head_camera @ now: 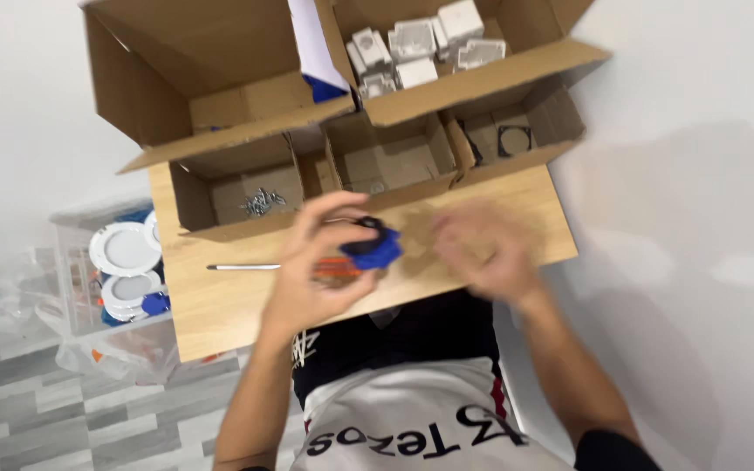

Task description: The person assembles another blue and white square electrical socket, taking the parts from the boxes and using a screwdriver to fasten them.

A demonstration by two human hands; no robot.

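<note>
Cardboard boxes (220,78) beyond both hands (325,262).

Left hand (320,270) grips a blue part (375,249) over the wooden table (220,305). Right hand (482,249) blurred, just right of it. Screwdriver (255,267) lies left; cardboard boxes (246,78) far.

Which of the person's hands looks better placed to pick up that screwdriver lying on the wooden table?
Probably the right hand: it looks empty, while the left hand holds a blue part just above the screwdriver.
</note>
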